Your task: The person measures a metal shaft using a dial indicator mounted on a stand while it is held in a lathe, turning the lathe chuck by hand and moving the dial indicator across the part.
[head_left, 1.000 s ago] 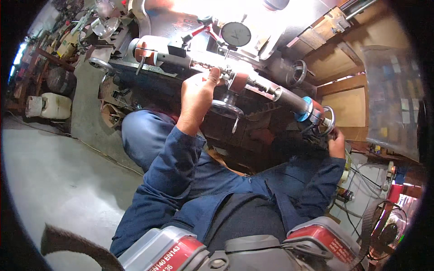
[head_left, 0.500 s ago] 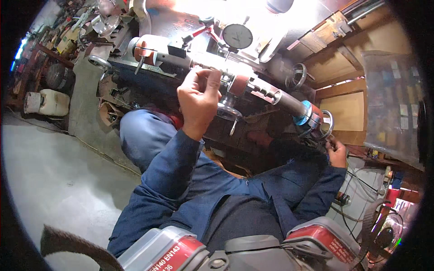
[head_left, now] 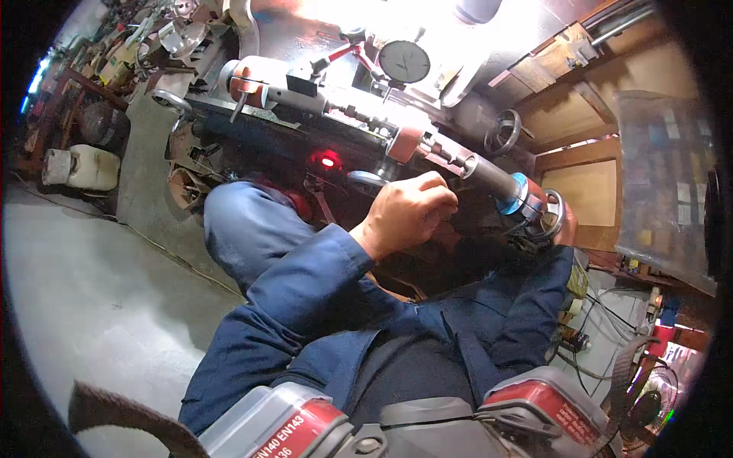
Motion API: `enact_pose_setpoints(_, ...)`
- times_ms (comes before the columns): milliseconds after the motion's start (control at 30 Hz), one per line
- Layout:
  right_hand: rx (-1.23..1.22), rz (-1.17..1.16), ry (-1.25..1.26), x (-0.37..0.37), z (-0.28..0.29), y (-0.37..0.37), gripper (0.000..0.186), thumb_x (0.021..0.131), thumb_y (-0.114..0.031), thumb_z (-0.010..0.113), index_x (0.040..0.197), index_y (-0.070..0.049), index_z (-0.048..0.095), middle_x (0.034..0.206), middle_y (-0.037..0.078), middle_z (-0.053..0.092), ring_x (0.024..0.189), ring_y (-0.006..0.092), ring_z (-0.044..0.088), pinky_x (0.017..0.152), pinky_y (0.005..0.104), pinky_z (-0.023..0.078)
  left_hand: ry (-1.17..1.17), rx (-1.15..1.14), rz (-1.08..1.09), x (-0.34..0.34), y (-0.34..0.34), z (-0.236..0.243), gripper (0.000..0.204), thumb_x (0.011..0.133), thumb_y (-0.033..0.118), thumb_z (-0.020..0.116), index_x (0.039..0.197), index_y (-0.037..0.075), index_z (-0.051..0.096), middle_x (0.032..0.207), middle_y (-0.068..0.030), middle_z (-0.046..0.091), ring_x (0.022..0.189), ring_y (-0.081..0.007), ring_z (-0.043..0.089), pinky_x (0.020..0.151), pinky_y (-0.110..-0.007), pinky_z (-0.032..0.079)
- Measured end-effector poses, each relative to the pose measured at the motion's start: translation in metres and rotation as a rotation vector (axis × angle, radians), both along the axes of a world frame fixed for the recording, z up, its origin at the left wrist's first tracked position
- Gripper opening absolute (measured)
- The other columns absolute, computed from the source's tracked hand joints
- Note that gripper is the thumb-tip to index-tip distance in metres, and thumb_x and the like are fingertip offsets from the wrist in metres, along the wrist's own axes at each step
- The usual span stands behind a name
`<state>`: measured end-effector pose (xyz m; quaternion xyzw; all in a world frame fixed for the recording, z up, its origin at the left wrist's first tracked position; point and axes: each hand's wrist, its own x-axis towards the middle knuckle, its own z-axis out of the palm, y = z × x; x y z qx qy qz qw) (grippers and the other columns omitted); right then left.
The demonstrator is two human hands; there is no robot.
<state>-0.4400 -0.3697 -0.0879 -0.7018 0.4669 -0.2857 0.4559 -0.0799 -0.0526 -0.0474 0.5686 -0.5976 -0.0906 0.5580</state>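
Dial gauge [head_left: 404,62] apparently behind shaft [head_left: 359,117]; handwheel [head_left: 562,208] at right end; jug [head_left: 95,169] far left.

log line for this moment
left hand: curled beside lower handwheel, grip unclear | right hand: at end handwheel | dial gauge: near shaft

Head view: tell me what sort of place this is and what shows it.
Probably a machine or repair workshop. A long metal machine with a silver handwheel dominates, a round dial gauge stands above it, and jumbled metal parts crowd the upper left.
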Motion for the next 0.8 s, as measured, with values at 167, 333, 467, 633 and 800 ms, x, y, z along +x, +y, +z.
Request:
enact_pose_setpoints(167, -0.113, -0.032, 0.283, 0.011, -0.001, 0.026, 0.037, 0.093, -0.031, 0.061, 0.113, 0.000, 0.064, 0.106, 0.008, 0.069, 0.095, 0.0197, 0.064, 0.083, 0.0355, 0.050, -0.015, 0.029, -0.053, 0.001, 0.001, 0.001, 0.010, 0.079, 0.013, 0.072, 0.085, 0.011, 0.065, 0.079, -0.0058, 0.061, 0.067, -0.0267, 0.064, 0.057, -0.036, 0.052)
enact_pose_setpoints(333, -0.009, 0.103, 0.042, -0.028, -0.034, 0.028, 0.037, 0.093, -0.028, 0.062, 0.117, 0.000, 0.062, 0.108, 0.008, 0.068, 0.097, 0.0190, 0.063, 0.085, 0.0345, 0.049, -0.034, 0.044, -0.062, 0.002, 0.000, -0.004, 0.010, 0.082, 0.016, 0.070, 0.086, 0.009, 0.064, 0.077, -0.0085, 0.061, 0.065, -0.0299, 0.063, 0.057, -0.038, 0.051)
enact_pose_setpoints(467, -0.052, 0.142, 0.258, -0.047, -0.020, 0.055, 0.035, 0.093, -0.022, 0.064, 0.120, 0.000, 0.061, 0.110, 0.008, 0.067, 0.098, 0.0190, 0.062, 0.086, 0.0328, 0.048, 0.000, 0.042, -0.051, -0.002, -0.001, -0.010, 0.012, 0.085, 0.018, 0.068, 0.085, 0.007, 0.062, 0.073, -0.0121, 0.061, 0.066, -0.0325, 0.063, 0.056, -0.041, 0.049)
enact_pose_setpoints(633, -0.068, 0.055, 0.153, -0.027, 0.039, 0.101, 0.028, 0.094, -0.016, 0.062, 0.117, 0.001, 0.062, 0.108, 0.007, 0.067, 0.096, 0.0179, 0.061, 0.088, 0.0305, 0.047, -0.030, 0.109, -0.062, -0.002, 0.001, -0.007, 0.022, 0.089, 0.024, 0.065, 0.078, 0.006, 0.058, 0.067, -0.0139, 0.060, 0.062, -0.0336, 0.062, 0.055, -0.042, 0.047)
enact_pose_setpoints(800, 0.049, -0.015, -0.018, -0.021, 0.064, 0.089, 0.026, 0.097, -0.019, 0.059, 0.114, 0.000, 0.064, 0.105, 0.007, 0.067, 0.093, 0.0156, 0.061, 0.086, 0.0281, 0.047, -0.077, 0.121, -0.057, -0.003, 0.000, -0.006, 0.032, 0.091, 0.033, 0.063, 0.074, 0.006, 0.055, 0.064, -0.0137, 0.058, 0.059, -0.0340, 0.061, 0.053, -0.042, 0.046)
